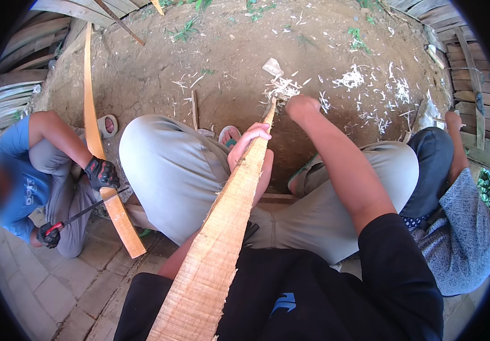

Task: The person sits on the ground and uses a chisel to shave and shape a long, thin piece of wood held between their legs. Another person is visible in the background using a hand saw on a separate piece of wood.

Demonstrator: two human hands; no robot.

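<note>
A long, rough wooden slat (222, 227) runs from my lap out to the dirt ground ahead, tapering toward its far tip. My left hand (247, 145) wraps around the slat about two thirds of the way up, fingers curled over its left edge. My right hand (301, 107) is closed in a fist at the slat's far tip; what it grips is hidden behind the fist. My knees in grey trousers (165, 170) sit on either side of the slat.
A person in a blue shirt (17, 176) at the left holds another slat (94, 131) in a gloved hand and a thin red-handled blade (77, 216). Another person (455, 216) sits at my right. Wood shavings (353, 79) litter the dirt. Bamboo walls (472, 62) border both sides.
</note>
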